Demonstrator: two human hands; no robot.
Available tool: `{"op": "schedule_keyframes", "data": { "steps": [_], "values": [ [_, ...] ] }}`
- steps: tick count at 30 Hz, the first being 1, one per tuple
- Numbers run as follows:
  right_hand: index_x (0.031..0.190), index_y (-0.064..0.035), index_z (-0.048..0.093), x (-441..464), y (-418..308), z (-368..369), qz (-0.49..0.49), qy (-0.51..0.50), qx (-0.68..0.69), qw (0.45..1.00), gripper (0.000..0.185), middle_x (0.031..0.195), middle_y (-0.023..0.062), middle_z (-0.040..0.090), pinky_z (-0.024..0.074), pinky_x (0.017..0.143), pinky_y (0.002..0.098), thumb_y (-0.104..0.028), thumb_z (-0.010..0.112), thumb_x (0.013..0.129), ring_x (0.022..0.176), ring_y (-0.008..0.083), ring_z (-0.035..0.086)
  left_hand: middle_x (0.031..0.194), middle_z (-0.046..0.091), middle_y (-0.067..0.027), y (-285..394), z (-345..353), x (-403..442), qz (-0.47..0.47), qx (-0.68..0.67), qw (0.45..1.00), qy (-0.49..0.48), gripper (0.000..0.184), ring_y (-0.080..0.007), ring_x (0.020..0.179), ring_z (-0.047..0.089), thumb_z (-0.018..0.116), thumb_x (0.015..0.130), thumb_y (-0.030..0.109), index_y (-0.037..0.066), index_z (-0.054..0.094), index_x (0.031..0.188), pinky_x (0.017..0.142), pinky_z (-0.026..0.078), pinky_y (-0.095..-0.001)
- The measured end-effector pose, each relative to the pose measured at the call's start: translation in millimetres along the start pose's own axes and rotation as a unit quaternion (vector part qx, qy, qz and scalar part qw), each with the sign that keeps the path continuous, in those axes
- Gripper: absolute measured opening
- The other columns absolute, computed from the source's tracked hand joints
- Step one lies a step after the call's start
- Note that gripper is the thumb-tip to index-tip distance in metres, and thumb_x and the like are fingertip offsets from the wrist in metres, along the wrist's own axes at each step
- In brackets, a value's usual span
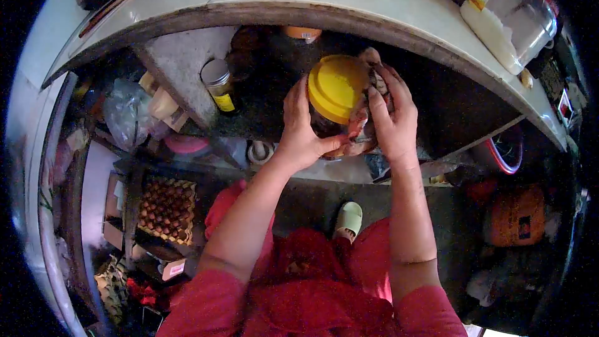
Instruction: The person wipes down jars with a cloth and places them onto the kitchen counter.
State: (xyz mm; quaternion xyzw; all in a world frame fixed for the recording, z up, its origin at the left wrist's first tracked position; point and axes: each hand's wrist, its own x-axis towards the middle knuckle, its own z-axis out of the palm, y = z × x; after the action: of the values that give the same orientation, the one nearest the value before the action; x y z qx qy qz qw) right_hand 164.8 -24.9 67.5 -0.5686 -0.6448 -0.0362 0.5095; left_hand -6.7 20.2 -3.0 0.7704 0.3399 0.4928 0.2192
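Observation:
A jar with a yellow lid (336, 88) is held up in front of the shelf opening below the counter. My left hand (301, 130) is wrapped round the jar's left side, its thumb low on the body. Against the right side of the jar, my right hand (394, 115) grips a crumpled, patterned cloth (359, 126). The jar's body is mostly hidden by my hands and the cloth. On the shelf to the left stands a small glass jar with a silver lid (216, 75) and a yellow label.
The counter edge (268, 9) curves above my hands. A clear plastic container of white powder (499, 31) sits on the counter at right. Egg trays (167, 209) are low on the left, and plastic bags (128, 112) fill the left compartment. An orange container (302, 33) is deeper in the shelf.

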Motion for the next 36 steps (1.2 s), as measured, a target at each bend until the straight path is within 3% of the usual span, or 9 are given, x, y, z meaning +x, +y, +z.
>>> {"op": "schedule_keyframes", "data": {
  "steps": [5,9,14,18,22,25,30,31,36],
  "values": [
    [0.122,-0.0012,0.054,-16.0,-11.7,-4.4,0.042,0.006,-0.068,0.997,0.042,0.106,0.0218,0.056,0.0457,0.085,0.0453,-0.022,0.061,0.086,0.098,0.0401,0.054,0.146,0.023,-0.0257,-0.9,7.6,-6.4,0.0,0.013,1.0,0.026,0.122,-0.0429,0.136,0.022,0.088,0.057,0.029,0.001,0.01,0.147,0.113,0.018,-0.0509],
    [0.102,-0.0036,0.057,-28.5,-11.3,-9.3,-0.077,0.02,-0.192,0.978,0.035,0.107,0.0193,0.053,0.0429,0.085,0.0501,-0.021,0.069,0.075,0.102,0.0411,0.049,0.145,0.025,-0.0268,5.8,6.4,-5.3,0.031,0.013,0.999,0.038,0.12,-0.0447,0.135,0.024,0.086,0.06,0.033,0.0,0.01,0.146,0.112,0.019,-0.0521],
    [0.104,-0.0074,0.062,-34.0,-34.9,-10.1,-0.174,0.007,-0.212,0.962,0.041,0.105,0.0138,0.054,0.0418,0.088,0.0472,-0.015,0.074,0.065,0.103,0.0371,0.05,0.142,0.03,-0.0269,7.4,12.5,-5.7,0.011,0.038,0.997,0.064,0.109,-0.0442,0.132,0.029,0.081,0.067,0.037,-0.001,0.015,0.145,0.11,0.023,-0.0522],
    [0.108,-0.0128,0.065,-32.6,-55.4,7.7,-0.192,-0.033,-0.204,0.959,0.042,0.112,0.0104,0.054,0.0418,0.087,0.0457,-0.016,0.073,0.067,0.107,0.0349,0.05,0.126,0.054,-0.0155,-9.0,27.3,12.7,-0.07,0.017,0.994,0.083,0.055,-0.031,0.119,0.049,0.064,0.083,0.03,0.007,0.046,0.13,0.103,0.036,-0.0446],
    [0.111,-0.0147,0.065,-22.3,-65.0,8.2,-0.153,-0.067,-0.23,0.959,0.043,0.115,0.0098,0.053,0.0416,0.086,0.0444,-0.018,0.071,0.068,0.107,0.0326,0.049,0.117,0.061,-0.0128,-12.7,30.7,15.3,-0.001,0.077,0.991,0.108,0.039,-0.0306,0.108,0.058,0.058,0.086,0.027,0.01,0.055,0.121,0.094,0.046,-0.0435],
    [0.11,-0.0156,0.065,-18.5,-66.9,-1.4,-0.139,-0.099,-0.232,0.958,0.044,0.115,0.0095,0.053,0.0416,0.085,0.0441,-0.015,0.069,0.066,0.106,0.0317,0.049,0.12,0.058,-0.0138,-12.4,31.9,11.6,-0.005,0.074,0.991,0.108,0.049,-0.03,0.111,0.056,0.064,0.082,0.025,0.009,0.05,0.126,0.098,0.043,-0.0439],
    [0.1,-0.0139,0.068,-18.0,-57.1,-24.6,-0.123,-0.106,-0.224,0.961,0.038,0.111,0.0092,0.055,0.0421,0.085,0.0429,-0.009,0.066,0.063,0.103,0.0302,0.051,0.142,0.031,-0.0259,14.9,15.5,-5.8,-0.042,0.026,0.997,0.057,0.114,-0.0432,0.132,0.03,0.084,0.06,0.038,-0.001,0.018,0.145,0.109,0.025,-0.0515],
    [0.101,-0.0166,0.068,-17.9,-48.6,-28.7,-0.139,-0.101,-0.218,0.961,0.04,0.113,0.0108,0.055,0.043,0.083,0.0463,-0.016,0.072,0.061,0.102,0.0326,0.05,0.144,0.028,-0.0254,11.5,15.2,-6.4,-0.009,0.035,0.997,0.061,0.121,-0.0433,0.134,0.026,0.087,0.057,0.036,0.0,0.014,0.146,0.11,0.022,-0.0518],
    [0.102,-0.013,0.068,-22.0,-15.0,-45.0,-0.106,-0.053,-0.202,0.972,0.04,0.108,0.0121,0.057,0.0449,0.083,0.0441,-0.01,0.067,0.063,0.099,0.0338,0.052,0.145,0.026,-0.024,13.1,16.0,-6.1,-0.012,0.012,0.998,0.059,0.121,-0.0426,0.134,0.025,0.088,0.057,0.033,0.0,0.013,0.146,0.11,0.021,-0.0518]
  ]
}}
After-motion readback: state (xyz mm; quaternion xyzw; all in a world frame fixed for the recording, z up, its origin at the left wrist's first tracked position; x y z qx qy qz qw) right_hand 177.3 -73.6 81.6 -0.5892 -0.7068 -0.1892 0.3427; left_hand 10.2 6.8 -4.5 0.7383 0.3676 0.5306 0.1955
